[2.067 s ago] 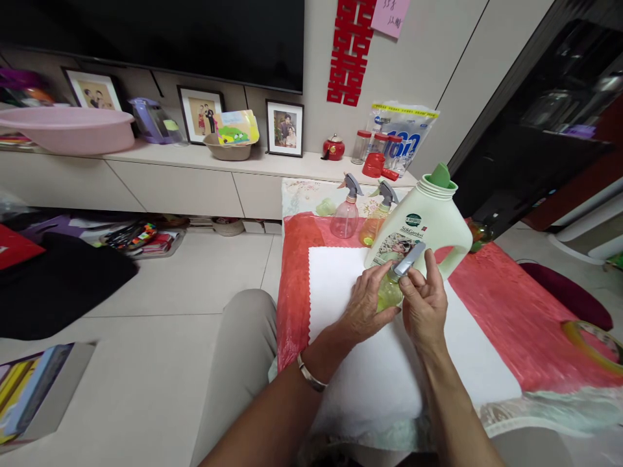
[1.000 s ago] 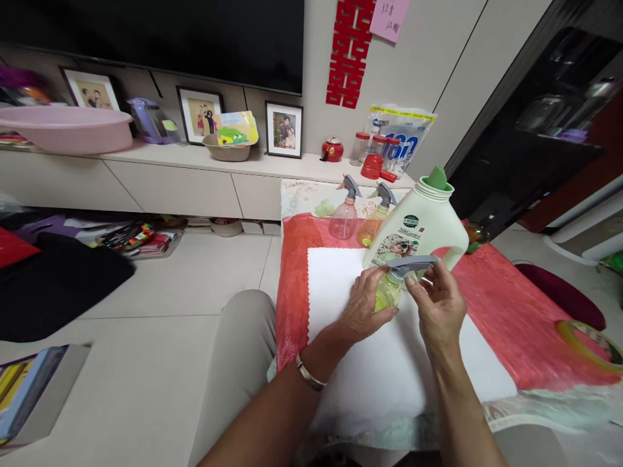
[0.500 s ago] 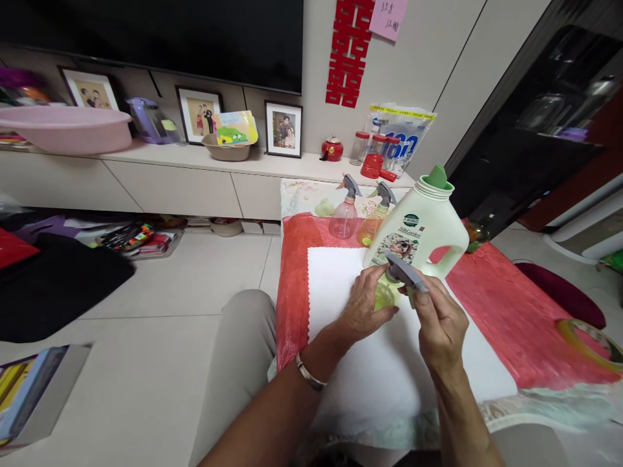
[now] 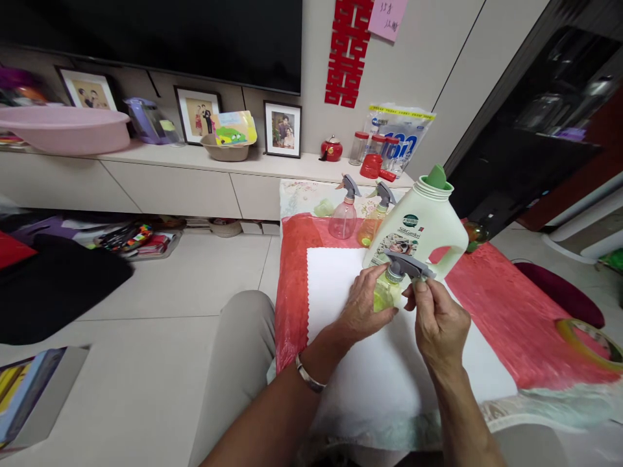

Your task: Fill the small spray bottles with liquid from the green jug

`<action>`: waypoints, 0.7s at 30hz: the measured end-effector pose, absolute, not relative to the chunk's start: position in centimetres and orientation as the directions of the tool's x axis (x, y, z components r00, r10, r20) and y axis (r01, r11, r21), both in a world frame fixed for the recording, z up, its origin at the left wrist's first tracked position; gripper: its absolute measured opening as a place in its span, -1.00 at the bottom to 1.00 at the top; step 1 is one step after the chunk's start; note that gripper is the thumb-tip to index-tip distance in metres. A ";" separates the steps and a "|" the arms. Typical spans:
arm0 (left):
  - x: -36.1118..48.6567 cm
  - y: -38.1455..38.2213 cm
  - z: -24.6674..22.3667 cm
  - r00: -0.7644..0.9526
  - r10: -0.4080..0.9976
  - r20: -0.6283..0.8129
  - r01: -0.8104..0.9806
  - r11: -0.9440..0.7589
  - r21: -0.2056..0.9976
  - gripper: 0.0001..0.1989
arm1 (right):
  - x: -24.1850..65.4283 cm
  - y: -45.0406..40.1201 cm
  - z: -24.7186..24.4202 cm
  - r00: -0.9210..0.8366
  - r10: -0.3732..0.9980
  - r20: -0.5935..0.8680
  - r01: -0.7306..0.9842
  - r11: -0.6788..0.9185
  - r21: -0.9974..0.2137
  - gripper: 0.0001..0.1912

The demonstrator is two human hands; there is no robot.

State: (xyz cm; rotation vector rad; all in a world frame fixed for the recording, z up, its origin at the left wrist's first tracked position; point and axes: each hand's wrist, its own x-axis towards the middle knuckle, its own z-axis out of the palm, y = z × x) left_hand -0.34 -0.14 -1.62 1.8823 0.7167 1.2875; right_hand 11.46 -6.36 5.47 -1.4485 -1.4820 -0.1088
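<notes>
My left hand point(image 4: 363, 305) wraps the small green spray bottle point(image 4: 384, 293), upright on the white cloth point(image 4: 341, 285) on the table; my right hand point(image 4: 435, 318) pinches its grey trigger head point(image 4: 407, 266), fingers closed from the right

Near side: bare white cloth point(image 4: 355, 383) before both hands, open to approach.
Behind: large detergent jug point(image 4: 422, 224) stands close, blocking the far side.
Far edge: two spray bottles point(image 4: 344, 214), well apart.
Right: red cover point(image 4: 511, 311), open.
</notes>
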 end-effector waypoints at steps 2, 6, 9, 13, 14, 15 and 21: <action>-0.4 -0.2 -1.4 0.321 0.783 0.533 0.018 -0.568 0.823 -0.14 | 11.5 -6.4 5.5 0.239 0.692 0.681 0.793 0.266 -0.548 -0.58; -0.8 -0.4 -0.5 0.275 0.818 0.506 -0.066 -0.509 0.859 -0.37 | 11.9 -6.4 5.4 0.216 0.701 0.680 0.803 0.268 -0.533 -0.57; -0.8 -0.5 0.8 0.251 0.872 0.420 -0.074 -0.415 0.907 -0.51 | 12.3 -6.5 5.5 0.178 0.720 0.671 0.802 0.288 -0.522 -0.59; -0.3 -0.2 2.7 0.239 0.913 0.331 -0.024 -0.335 0.942 -0.60 | 12.9 -6.6 5.5 0.123 0.745 0.655 0.768 0.347 -0.539 -0.65; -0.1 -0.1 3.0 0.235 0.916 0.325 -0.016 -0.330 0.944 -0.64 | 13.1 -6.6 5.5 0.115 0.750 0.651 0.753 0.362 -0.550 -0.67; 0.0 0.0 3.2 0.228 0.918 0.324 -0.009 -0.330 0.944 -0.68 | 13.3 -6.5 5.3 0.108 0.756 0.645 0.735 0.376 -0.564 -0.69; 0.1 0.6 3.2 0.202 0.896 0.395 0.100 -0.420 0.902 -0.77 | 15.2 -5.1 2.9 0.203 0.780 0.592 0.549 0.410 -0.729 -0.64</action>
